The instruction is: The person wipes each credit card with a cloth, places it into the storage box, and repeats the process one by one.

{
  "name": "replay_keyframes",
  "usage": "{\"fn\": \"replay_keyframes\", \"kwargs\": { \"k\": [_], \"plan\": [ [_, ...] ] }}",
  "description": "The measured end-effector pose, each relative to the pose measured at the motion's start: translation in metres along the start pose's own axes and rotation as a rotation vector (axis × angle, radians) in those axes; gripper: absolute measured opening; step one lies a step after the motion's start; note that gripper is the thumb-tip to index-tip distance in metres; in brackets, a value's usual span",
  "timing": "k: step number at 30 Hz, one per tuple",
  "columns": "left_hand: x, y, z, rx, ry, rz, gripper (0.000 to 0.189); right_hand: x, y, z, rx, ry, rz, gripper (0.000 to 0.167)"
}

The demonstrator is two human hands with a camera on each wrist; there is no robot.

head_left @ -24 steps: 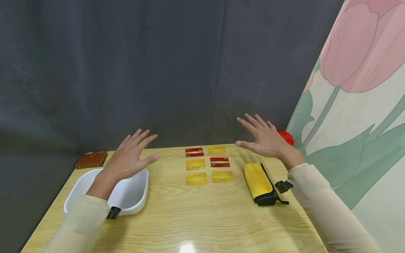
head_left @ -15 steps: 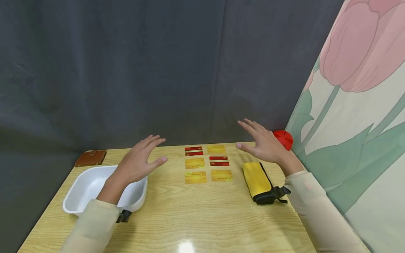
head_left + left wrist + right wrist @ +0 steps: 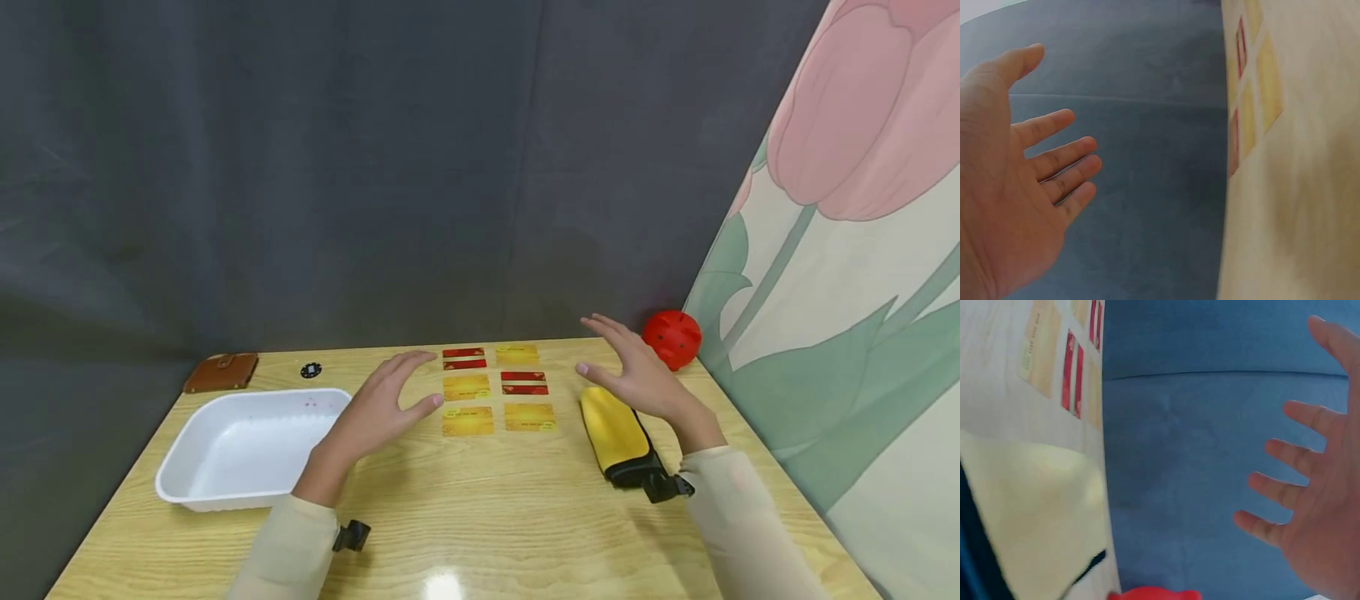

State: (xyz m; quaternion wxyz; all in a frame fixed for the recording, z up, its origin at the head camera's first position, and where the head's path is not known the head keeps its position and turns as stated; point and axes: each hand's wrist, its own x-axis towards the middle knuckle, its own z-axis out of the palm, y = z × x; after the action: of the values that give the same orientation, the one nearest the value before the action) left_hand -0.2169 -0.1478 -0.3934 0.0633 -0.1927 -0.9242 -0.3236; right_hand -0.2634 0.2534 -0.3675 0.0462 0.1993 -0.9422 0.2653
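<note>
Several bank cards lie flat on the table in two columns, gold ones such as the lower right gold card point(image 3: 529, 417) and red ones such as the upper left red card point(image 3: 463, 359). My left hand point(image 3: 378, 404) hovers just left of them, holding nothing, its fingers extended and thumb apart. On the other side, my right hand point(image 3: 637, 379) is raised with spread fingers over the far end of a yellow pouch-like thing point(image 3: 615, 427) with black trim. In the right wrist view the right palm point(image 3: 1329, 531) holds nothing; in the left wrist view the left palm point(image 3: 1016, 212) is bare too.
A white plastic basin point(image 3: 174, 475) stands at the left of the table. Behind it lie a brown leather wallet point(image 3: 221, 372) and a black-and-white poker chip point(image 3: 311, 370). A red piggy bank point(image 3: 672, 339) sits at the back right, near a dark curtain point(image 3: 375, 167).
My left hand has moved right from over the basin towards the cards, uncovering the basin and the poker chip. My right hand has sunk a little, bringing more of the piggy bank into view.
</note>
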Motion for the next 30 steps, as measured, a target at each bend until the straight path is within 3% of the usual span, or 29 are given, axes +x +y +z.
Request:
{"fn": "replay_keyframes", "kwargs": {
  "k": [17, 23, 30],
  "plan": [
    [0.008, -0.018, 0.067, -0.178, -0.033, -0.048, 0.06, -0.024, 0.029, 0.032, 0.138, 0.025, 0.044, 0.077],
    [0.01, -0.024, 0.082, -0.186, -0.039, -0.061, 0.06, -0.03, 0.04, 0.042, 0.184, 0.02, 0.083, 0.078],
    [0.012, -0.032, 0.089, -0.197, -0.047, -0.061, 0.059, -0.037, 0.051, 0.05, 0.2, 0.037, 0.072, 0.077]
  ]
}}
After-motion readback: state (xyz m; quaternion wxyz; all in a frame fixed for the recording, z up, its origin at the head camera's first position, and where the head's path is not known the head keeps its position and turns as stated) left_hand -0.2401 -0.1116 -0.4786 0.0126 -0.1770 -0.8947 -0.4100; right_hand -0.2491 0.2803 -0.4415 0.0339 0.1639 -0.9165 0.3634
